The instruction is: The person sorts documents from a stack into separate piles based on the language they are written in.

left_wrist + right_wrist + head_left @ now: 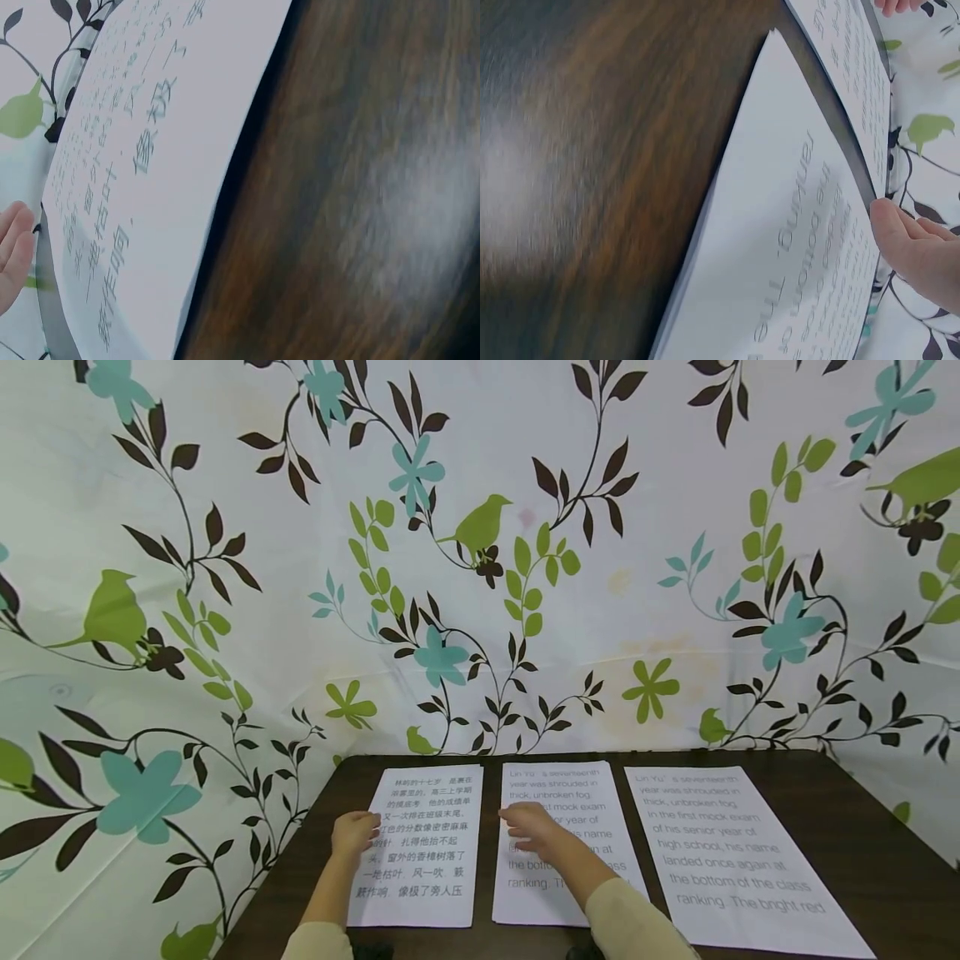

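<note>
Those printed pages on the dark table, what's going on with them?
A person has both bare hands out over a dark table where three printed pages lie side by side. The left hand is by the left edge of the Chinese page; the right hand is over the middle English page. Both hands look raised above the paper, holding nothing. No hand is at the right-hand English page.

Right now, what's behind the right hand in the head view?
Behind the right hand is mostly the middle sheet, printed in English. The hand covers parts of several lines, so those words cannot be seen from there.
</note>
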`<move>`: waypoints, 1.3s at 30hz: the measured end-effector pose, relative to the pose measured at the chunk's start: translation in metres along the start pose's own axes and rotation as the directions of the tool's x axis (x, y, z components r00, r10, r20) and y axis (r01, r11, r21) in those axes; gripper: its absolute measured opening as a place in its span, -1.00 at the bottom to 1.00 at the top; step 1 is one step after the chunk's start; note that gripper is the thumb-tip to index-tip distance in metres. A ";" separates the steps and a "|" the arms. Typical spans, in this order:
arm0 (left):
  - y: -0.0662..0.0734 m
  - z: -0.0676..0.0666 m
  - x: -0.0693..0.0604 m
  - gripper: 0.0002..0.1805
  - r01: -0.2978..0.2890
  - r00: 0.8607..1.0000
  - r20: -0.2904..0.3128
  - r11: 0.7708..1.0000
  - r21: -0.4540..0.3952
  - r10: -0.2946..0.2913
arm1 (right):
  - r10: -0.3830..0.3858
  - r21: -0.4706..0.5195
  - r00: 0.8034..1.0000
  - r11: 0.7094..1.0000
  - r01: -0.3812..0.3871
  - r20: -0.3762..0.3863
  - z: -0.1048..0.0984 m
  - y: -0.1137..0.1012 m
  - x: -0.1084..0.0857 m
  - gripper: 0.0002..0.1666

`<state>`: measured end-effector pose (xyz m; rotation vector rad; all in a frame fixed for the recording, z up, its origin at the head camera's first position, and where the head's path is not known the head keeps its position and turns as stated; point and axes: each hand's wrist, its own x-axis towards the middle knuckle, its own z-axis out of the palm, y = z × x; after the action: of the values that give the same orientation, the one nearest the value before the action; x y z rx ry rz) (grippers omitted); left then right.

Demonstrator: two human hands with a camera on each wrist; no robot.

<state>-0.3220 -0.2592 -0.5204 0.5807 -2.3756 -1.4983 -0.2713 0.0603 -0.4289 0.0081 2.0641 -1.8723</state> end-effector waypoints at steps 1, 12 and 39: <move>0.001 0.002 0.000 -0.57 0.001 1.000 0.008 1.000 -0.004 -0.001 | 0.007 0.004 1.000 1.000 -0.007 -0.002 -0.003 -0.001 0.000 -0.38; 0.058 0.021 -0.035 -0.60 -0.004 0.992 0.121 0.992 -0.125 0.019 | 0.009 0.002 0.997 1.000 -0.009 -0.073 -0.036 -0.003 -0.001 -0.38; 0.136 0.063 -0.089 -0.62 -0.008 0.961 0.269 0.981 -0.193 0.061 | 0.040 0.057 0.978 0.998 -0.029 -0.204 -0.109 0.000 -0.010 -0.39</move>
<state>-0.2960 -0.1152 -0.4258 0.3008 -2.3818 -1.8707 -0.2899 0.1676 -0.4192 0.2601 2.1288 -1.9781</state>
